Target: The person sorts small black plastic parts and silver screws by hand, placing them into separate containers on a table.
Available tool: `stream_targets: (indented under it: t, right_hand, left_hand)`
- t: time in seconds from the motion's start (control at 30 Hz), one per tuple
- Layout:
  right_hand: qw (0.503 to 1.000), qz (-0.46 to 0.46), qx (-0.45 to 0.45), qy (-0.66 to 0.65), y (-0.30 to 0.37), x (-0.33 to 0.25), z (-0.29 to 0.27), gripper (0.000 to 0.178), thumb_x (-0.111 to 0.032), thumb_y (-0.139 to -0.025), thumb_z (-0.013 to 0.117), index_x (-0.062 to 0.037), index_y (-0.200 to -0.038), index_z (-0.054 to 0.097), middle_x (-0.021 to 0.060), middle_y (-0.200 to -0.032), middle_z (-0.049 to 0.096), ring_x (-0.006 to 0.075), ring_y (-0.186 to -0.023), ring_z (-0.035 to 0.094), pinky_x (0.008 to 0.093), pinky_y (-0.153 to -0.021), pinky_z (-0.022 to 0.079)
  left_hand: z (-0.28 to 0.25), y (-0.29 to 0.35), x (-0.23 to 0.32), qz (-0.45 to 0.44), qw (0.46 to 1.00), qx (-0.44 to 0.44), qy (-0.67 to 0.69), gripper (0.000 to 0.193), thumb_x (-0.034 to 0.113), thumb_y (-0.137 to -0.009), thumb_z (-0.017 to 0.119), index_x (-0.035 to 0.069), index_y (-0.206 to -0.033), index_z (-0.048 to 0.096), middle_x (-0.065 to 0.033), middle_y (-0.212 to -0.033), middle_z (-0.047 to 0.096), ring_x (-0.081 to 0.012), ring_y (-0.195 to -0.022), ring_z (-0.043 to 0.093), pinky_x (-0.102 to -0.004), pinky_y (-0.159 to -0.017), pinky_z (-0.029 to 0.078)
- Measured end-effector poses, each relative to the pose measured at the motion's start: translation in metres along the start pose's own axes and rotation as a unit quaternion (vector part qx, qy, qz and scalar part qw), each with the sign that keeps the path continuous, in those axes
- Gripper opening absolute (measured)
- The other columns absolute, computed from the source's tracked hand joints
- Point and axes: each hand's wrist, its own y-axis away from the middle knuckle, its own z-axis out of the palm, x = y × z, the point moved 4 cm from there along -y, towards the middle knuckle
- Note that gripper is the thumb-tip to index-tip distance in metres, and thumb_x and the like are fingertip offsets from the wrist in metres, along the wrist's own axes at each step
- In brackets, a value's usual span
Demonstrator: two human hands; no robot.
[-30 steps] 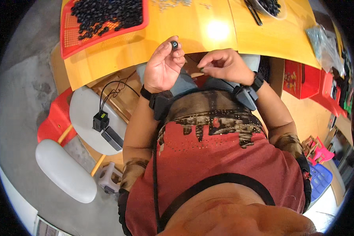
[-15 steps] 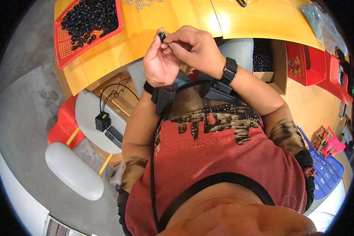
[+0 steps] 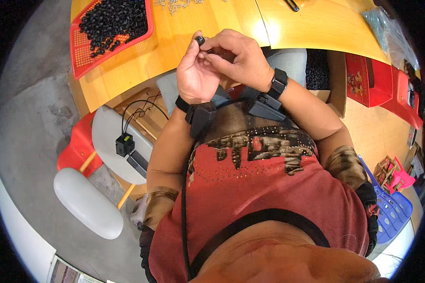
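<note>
Between the thumb and fingertips of my left hand is a small round black plastic piece, its top facing up. My right hand is close beside it, thumb and forefinger pinched together. Whatever those fingers hold is too small to make out. Both hands are over the near edge of the yellow table. At the far left, a red plastic basket contains a heap of small black round pieces. Small clear or silvery pieces are scattered beside it.
A dark slim tool and a clear plastic bag rest on the table. Below it, a cardboard box contains more black pieces. A grey chair with a black device stands left; a blue plastic chair stands right.
The view has shifted slightly, so table and basket appear a little lower and further right. My right fingertips have drawn slightly away from the black piece, which stays in my left hand.
</note>
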Motion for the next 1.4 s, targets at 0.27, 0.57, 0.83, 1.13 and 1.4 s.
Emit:
stream_targets:
  t: [0.27,0.57,0.83,1.13,1.4]
  right_hand:
    - [0.921,0.172,-0.030,-0.348,0.003,0.021,-0.008,0.018,-0.003,-0.083,0.061,-0.0010,-0.100,0.056,0.0002,-0.086,0.061,0.0054,-0.076,0.057,0.0182,-0.066,0.047]
    - [0.885,0.196,-0.012,-0.422,0.008,0.026,-0.019,0.018,-0.005,-0.084,0.061,-0.0023,-0.101,0.061,0.0004,-0.085,0.063,0.0047,-0.074,0.057,0.0185,-0.065,0.047]
    - [0.907,0.212,-0.032,-0.361,0.006,0.012,-0.025,0.018,-0.011,-0.086,0.060,-0.0049,-0.102,0.063,-0.0017,-0.075,0.063,0.0017,-0.058,0.055,0.0148,-0.046,0.043]
    - [0.914,0.210,-0.011,-0.347,0.007,0.010,-0.031,0.016,-0.002,-0.082,0.062,0.0025,-0.098,0.059,0.0026,-0.083,0.062,0.0086,-0.077,0.061,0.0205,-0.071,0.050]
    - [0.934,0.207,-0.017,-0.292,0.008,0.009,-0.030,0.016,-0.003,-0.081,0.064,0.0017,-0.096,0.060,0.0016,-0.083,0.062,0.0067,-0.075,0.059,0.0200,-0.070,0.049]
  left_hand:
    - [-0.008,-0.003,0.007,0.006,0.993,-0.113,-0.024,0.022,0.011,-0.091,0.050,0.003,-0.111,0.054,-0.0042,-0.091,0.058,-0.0113,-0.077,0.050,-0.0242,-0.069,0.044]
    - [-0.007,0.000,0.004,-0.007,0.994,-0.103,-0.034,0.024,0.010,-0.090,0.051,0.002,-0.113,0.054,-0.0062,-0.093,0.059,-0.0131,-0.078,0.052,-0.0254,-0.068,0.045]
    - [-0.004,0.000,0.003,-0.024,0.994,-0.098,-0.050,0.023,0.009,-0.091,0.050,0.001,-0.112,0.055,-0.0059,-0.092,0.059,-0.0131,-0.078,0.054,-0.0254,-0.068,0.045]
    - [0.003,0.005,0.000,-0.011,0.991,-0.094,-0.094,0.024,0.009,-0.090,0.052,0.000,-0.111,0.055,-0.0052,-0.087,0.059,-0.0116,-0.076,0.054,-0.0247,-0.068,0.045]
    - [0.001,0.005,0.001,-0.012,0.990,-0.098,-0.097,0.024,0.009,-0.089,0.053,0.000,-0.111,0.056,-0.0047,-0.087,0.059,-0.0116,-0.076,0.055,-0.0245,-0.068,0.046]
